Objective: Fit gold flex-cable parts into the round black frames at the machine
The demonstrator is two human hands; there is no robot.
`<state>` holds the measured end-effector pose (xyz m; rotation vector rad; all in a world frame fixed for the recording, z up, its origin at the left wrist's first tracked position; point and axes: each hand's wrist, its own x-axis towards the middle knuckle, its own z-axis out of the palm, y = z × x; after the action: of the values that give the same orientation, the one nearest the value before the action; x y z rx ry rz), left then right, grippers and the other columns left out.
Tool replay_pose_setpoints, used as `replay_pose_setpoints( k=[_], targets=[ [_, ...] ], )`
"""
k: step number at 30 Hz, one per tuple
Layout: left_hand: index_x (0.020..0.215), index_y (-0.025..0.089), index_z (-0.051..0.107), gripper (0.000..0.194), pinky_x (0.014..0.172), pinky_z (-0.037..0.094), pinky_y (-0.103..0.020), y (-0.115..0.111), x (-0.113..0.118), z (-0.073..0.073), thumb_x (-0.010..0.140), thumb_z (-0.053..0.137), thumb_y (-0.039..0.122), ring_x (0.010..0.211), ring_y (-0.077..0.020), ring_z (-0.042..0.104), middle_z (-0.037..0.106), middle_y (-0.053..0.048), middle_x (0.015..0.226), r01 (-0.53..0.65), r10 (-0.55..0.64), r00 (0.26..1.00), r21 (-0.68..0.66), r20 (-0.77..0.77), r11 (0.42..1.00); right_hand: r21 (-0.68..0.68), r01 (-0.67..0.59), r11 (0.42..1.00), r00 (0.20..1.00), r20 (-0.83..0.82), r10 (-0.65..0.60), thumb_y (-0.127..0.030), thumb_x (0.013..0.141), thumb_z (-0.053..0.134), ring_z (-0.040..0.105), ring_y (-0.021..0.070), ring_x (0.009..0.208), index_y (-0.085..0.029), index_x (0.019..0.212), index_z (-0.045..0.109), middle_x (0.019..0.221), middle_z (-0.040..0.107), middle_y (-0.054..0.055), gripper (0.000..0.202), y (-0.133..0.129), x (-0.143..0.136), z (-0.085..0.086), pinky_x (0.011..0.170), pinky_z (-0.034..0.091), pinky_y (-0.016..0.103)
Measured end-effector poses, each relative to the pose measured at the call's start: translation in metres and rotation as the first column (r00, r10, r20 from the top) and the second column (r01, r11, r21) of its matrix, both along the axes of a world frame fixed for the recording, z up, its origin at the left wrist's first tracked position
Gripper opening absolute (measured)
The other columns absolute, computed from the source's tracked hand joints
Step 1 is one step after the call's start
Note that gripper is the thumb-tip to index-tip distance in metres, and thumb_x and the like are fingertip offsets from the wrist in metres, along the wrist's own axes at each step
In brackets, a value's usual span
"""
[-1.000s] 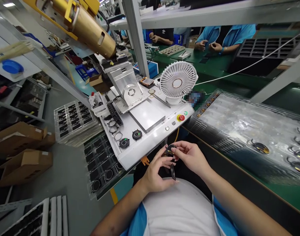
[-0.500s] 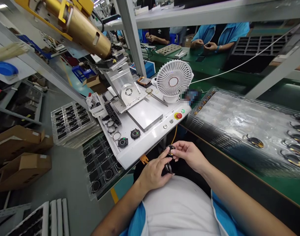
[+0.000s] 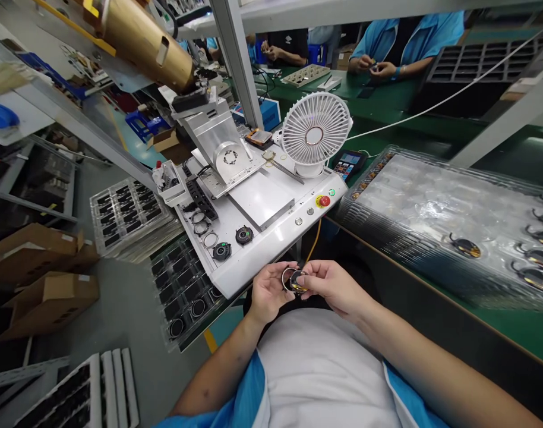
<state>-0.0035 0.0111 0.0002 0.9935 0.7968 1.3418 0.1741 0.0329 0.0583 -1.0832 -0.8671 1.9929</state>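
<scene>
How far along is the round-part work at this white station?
Done, by the look of it: two round dark parts lie on the white station, and a few gold-rimmed ones sit in the clear tray. In hand: the left hand and right hand pinch one round part together. Left: several loose rings on the station; most tray pockets look unfilled.
</scene>
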Motion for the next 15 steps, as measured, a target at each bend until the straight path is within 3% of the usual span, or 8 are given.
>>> replay_pose_setpoints(
  k=[3,6,10,15],
  targets=[
    [0.113,0.024,0.076,0.057,0.088,0.064,-0.037,-0.002,0.001,-0.004,0.062,0.098,0.033,0.104,-0.0271,0.078,0.080,-0.010,0.119,0.016,-0.017,0.999,0.005,0.041,1.000,0.035,0.071,0.997,0.997,-0.004,-0.071,-0.031,0.058,0.093,0.057,0.0112,0.056,-0.018,0.069,0.054,0.063,0.063,-0.002,0.042,-0.007,-0.009,0.004,0.056,0.046,0.023],
    [0.111,0.029,0.079,0.056,0.089,0.064,-0.035,-0.003,0.001,-0.007,0.060,0.099,0.026,0.103,-0.0257,0.079,0.081,-0.007,0.118,0.018,-0.021,0.997,0.041,0.070,0.999,0.117,0.129,0.985,0.990,0.043,-0.134,-0.024,0.059,0.086,0.048,0.0083,0.054,-0.020,0.070,0.051,0.061,0.056,-0.006,0.037,-0.010,-0.014,0.008,0.051,0.037,0.020],
    [0.113,0.032,0.079,0.058,0.090,0.065,-0.034,-0.003,-0.001,-0.008,0.060,0.099,0.025,0.103,-0.0246,0.079,0.080,-0.006,0.120,0.018,-0.023,0.999,0.107,0.043,0.994,0.177,0.135,0.975,0.982,0.106,-0.155,-0.023,0.061,0.078,0.039,0.0071,0.051,-0.022,0.070,0.046,0.056,0.047,-0.010,0.034,-0.011,-0.017,0.012,0.047,0.030,0.020],
    [0.117,0.034,0.078,0.058,0.091,0.066,-0.035,-0.003,-0.003,-0.012,0.062,0.098,0.029,0.107,-0.0257,0.078,0.079,-0.006,0.121,0.007,-0.005,1.000,0.153,-0.012,0.988,0.197,0.115,0.974,0.982,0.123,-0.141,-0.022,0.062,0.073,0.039,0.0077,0.051,-0.022,0.074,0.045,0.057,0.048,-0.010,0.030,-0.011,-0.018,0.012,0.047,0.030,0.020]
  ],
)
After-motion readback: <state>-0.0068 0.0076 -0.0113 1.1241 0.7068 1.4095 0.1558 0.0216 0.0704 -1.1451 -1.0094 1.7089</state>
